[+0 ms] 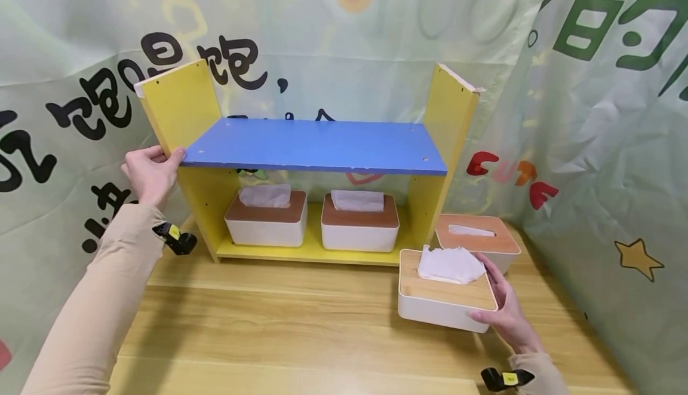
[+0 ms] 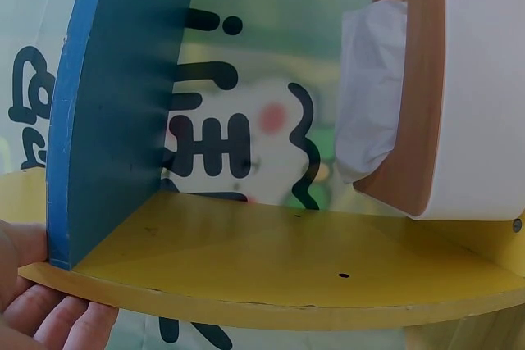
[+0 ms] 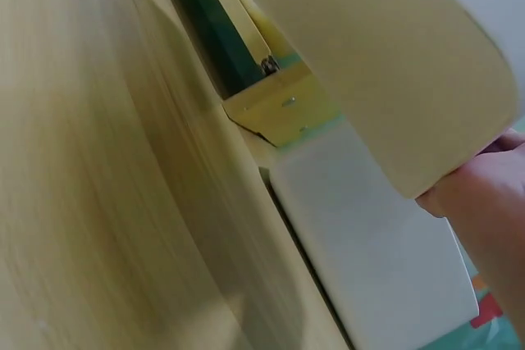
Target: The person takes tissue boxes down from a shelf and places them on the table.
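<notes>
Above the wood-grain desk, my right grip holds a white box with a pale wooden lid, white tissue protruding. Two brown-lidded tissue boxes sit inside the yellow-and-blue shelf, its left panel pinched in my left grip; a third brown-lidded box stands outside, right. Pale-green printed cloth behind.

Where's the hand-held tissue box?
Head view, right side: the held tissue box is in the right hand, above the table, near the right yellow shelf panel.
</notes>
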The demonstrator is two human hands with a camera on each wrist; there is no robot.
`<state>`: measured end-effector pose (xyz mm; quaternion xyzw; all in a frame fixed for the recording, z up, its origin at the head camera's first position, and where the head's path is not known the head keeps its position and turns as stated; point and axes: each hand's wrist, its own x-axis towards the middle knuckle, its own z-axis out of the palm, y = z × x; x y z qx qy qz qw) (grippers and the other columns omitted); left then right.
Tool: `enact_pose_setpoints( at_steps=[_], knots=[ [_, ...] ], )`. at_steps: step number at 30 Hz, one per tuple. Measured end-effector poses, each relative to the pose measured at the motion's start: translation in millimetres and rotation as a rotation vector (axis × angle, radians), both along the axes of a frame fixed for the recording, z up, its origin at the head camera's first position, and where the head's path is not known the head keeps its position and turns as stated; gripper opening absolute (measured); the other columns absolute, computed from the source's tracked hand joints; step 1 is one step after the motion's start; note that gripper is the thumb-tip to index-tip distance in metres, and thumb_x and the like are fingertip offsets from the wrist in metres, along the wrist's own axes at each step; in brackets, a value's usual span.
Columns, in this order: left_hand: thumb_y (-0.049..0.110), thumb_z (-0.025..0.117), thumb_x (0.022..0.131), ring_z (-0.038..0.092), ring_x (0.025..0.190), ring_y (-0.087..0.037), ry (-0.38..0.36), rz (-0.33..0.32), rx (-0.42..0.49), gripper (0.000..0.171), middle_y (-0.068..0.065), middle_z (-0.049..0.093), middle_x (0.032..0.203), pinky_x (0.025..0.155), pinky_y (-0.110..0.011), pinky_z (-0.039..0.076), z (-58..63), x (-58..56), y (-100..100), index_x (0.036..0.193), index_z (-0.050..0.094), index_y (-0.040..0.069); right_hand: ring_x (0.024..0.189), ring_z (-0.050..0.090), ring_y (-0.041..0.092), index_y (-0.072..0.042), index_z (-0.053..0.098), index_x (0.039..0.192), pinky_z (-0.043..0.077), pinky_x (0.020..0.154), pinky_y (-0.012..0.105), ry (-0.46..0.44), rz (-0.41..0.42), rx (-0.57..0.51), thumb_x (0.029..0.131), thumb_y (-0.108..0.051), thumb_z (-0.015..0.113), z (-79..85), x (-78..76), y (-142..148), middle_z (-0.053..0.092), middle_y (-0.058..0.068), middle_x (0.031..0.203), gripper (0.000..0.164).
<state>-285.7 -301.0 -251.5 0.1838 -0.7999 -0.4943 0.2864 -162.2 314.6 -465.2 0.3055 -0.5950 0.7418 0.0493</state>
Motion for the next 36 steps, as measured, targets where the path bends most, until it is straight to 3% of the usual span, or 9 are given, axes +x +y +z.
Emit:
enact_pose_setpoints(
  at_steps=[15, 36],
  knots=[
    [0.037, 0.073, 0.089, 0.024, 0.102, 0.003, 0.002, 0.002, 0.008, 0.051, 0.040, 0.040, 0.044, 0.113, -0.036, 0.021, -0.8, 1.0, 2.7, 0.128, 0.068, 0.005, 0.130, 0.053, 0.003, 0.001, 0.013, 0.158, 0.047, 0.104, 0.018, -0.046, -0.024, 0.063, 0.069, 0.026, 0.061, -11.0, 5.0, 16.3, 0.044, -0.003, 0.153, 0.104],
    [0.038, 0.072, 0.089, 0.024, 0.105, 0.000, -0.005, 0.005, 0.007, 0.052, 0.040, 0.040, 0.045, 0.114, -0.035, 0.022, -0.8, -0.9, 0.2, 0.129, 0.068, 0.005, 0.136, 0.046, 0.000, 0.010, 0.010, 0.156, 0.043, 0.105, 0.013, 0.023, -0.045, 0.086, 0.066, 0.030, 0.058, -25.7, 4.9, 21.1, 0.039, -0.003, 0.158, 0.104]
  ],
)
